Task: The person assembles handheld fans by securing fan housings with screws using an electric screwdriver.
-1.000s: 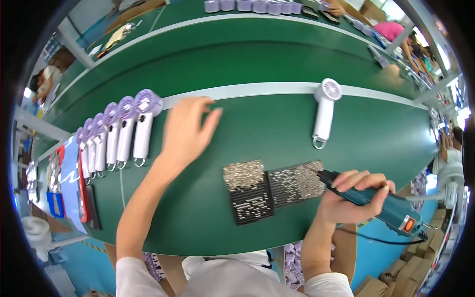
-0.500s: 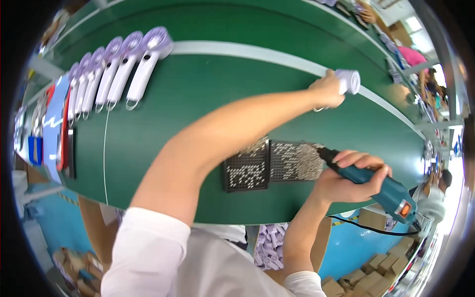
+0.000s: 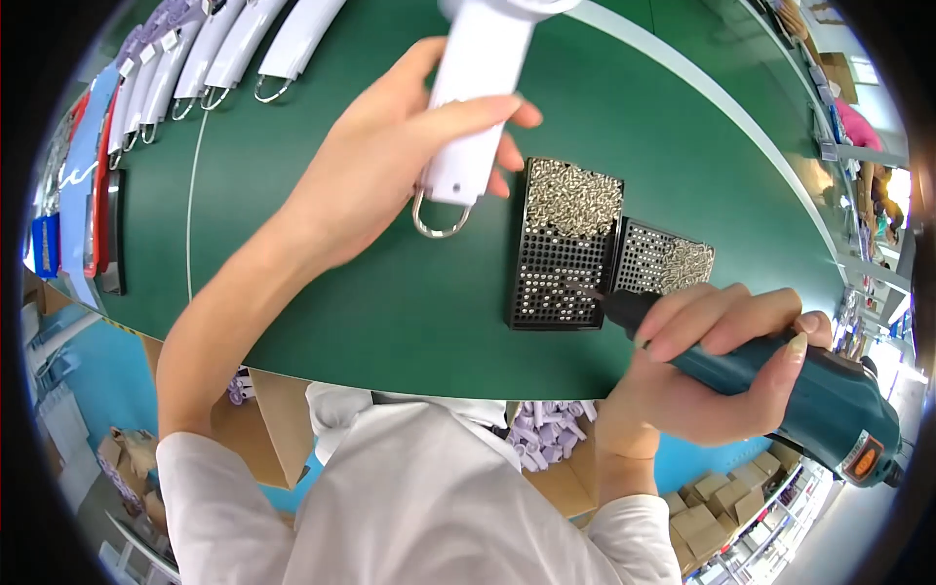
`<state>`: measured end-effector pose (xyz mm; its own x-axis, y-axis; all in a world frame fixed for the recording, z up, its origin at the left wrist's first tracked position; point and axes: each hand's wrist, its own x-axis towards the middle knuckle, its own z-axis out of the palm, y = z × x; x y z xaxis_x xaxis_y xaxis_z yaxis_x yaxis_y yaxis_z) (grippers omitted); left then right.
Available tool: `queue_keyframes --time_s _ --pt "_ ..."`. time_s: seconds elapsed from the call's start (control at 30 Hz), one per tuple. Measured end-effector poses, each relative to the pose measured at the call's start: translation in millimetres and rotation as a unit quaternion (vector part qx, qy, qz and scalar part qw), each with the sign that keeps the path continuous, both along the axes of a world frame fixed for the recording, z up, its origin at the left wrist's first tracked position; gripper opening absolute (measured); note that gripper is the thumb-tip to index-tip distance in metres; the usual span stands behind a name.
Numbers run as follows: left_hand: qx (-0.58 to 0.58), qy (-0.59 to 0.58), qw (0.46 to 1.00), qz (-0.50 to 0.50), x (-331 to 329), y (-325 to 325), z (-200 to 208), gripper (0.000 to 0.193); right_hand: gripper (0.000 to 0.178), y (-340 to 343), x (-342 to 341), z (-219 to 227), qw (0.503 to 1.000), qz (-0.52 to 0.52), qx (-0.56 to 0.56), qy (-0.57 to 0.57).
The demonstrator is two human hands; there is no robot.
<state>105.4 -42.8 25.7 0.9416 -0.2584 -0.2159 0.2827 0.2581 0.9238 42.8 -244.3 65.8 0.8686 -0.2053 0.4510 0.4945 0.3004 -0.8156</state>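
Note:
My left hand [image 3: 366, 161] is wrapped round the white handle of a handheld fan [image 3: 483, 88], with the thumb across its front. The handle ends in a metal wire loop near me, and its round head is partly cut off by the upper picture edge. In my right hand [image 3: 673, 395] is a teal electric screwdriver [image 3: 834, 409] with a black nose. Its thin bit points left, over the near part of a black screw tray [image 3: 515, 292]. Loose screws are heaped at this tray's far end, and others stand in its holes. A smaller screw tray [image 3: 639, 249] sits beside it.
Several similar fans [image 3: 234, 49] lie in a row at the far left of the green table [image 3: 390, 322]. Red and blue items [image 3: 93, 185] are at the left end. Cardboard boxes [image 3: 273, 419] stand below the near edge, one with purple-white parts [image 3: 551, 429].
My left hand has brought the fan from the far right back toward the middle, close to me. The screwdriver's tip has shifted to the larger tray. The whole view has also moved.

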Motion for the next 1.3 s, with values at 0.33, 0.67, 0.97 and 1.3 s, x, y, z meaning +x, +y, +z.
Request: queue_keyframes --time_s 0.33,0.67,0.97,1.3 --pt "-0.118 0.037 0.992 0.007 -43 9 -41 0.045 0.026 28 1 -17 0.988 0.03 -0.153 0.004" --pt "-0.142 0.051 0.989 0.006 -48 8 -46 0.045 0.019 34 5 -23 0.985 0.072 -0.154 -0.012" --pt "-0.164 0.072 0.984 -0.023 -56 2 -46 0.05 0.028 35 -3 -5 0.99 -0.008 -0.127 -0.059" --pt "-0.192 0.074 0.978 -0.027 -54 5 -47 0.051 0.028 72 -6 -4 0.995 0.049 -0.01 -0.08"
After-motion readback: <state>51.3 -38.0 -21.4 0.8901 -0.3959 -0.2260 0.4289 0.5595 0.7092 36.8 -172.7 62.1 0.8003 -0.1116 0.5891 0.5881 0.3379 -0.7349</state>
